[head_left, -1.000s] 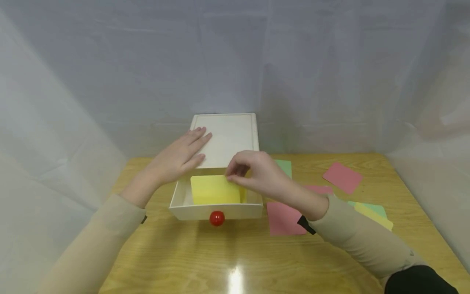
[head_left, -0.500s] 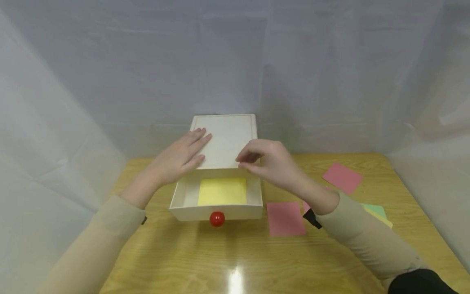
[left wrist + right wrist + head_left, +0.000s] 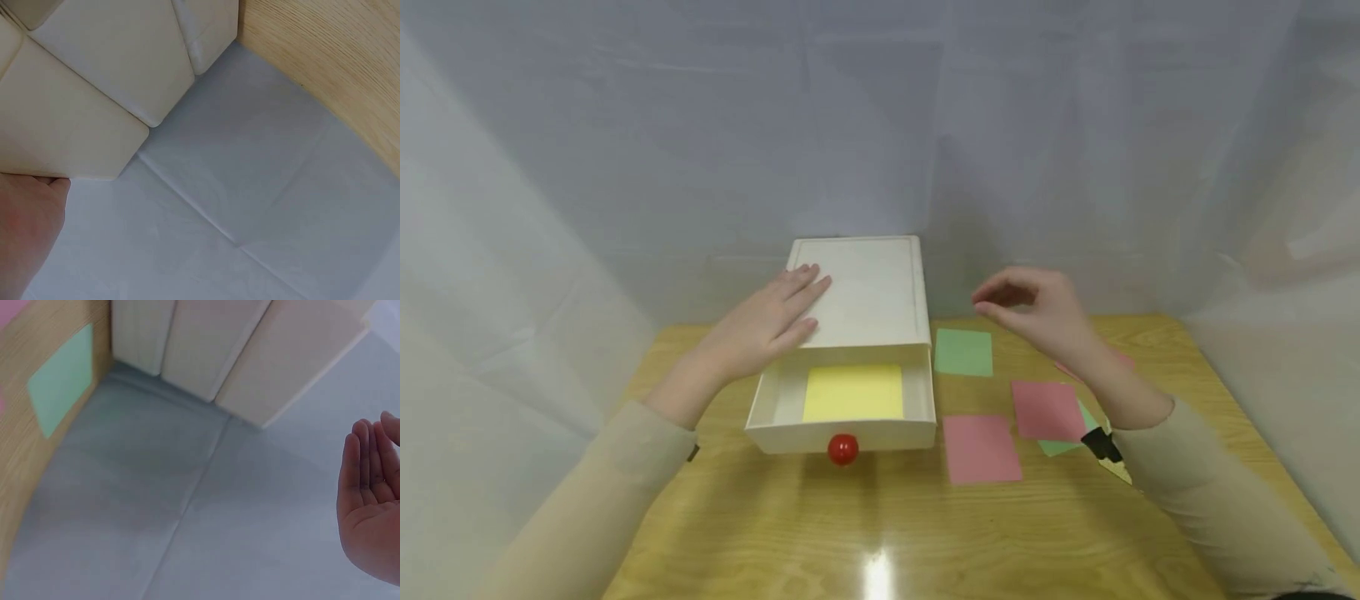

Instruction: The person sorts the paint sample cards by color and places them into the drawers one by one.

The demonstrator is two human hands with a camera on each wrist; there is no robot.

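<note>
The right hand (image 3: 1037, 308) has left the drawer (image 3: 842, 404), hovering loosely curled and empty at centre right; the left hand (image 3: 767, 321) stays flat on the box (image 3: 868, 287).

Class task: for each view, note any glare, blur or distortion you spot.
Head view: bright glare on the table near the front edge, edges bowed by the wide lens. Left wrist view: box soft, close up. Right wrist view: right hand slightly blurred at the frame's edge.

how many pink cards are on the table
3 show: one pink card beside the drawer's front corner, a second just right of it, overlapping a green card, and a third mostly hidden behind the right wrist. More may be hidden under the arm.
</note>
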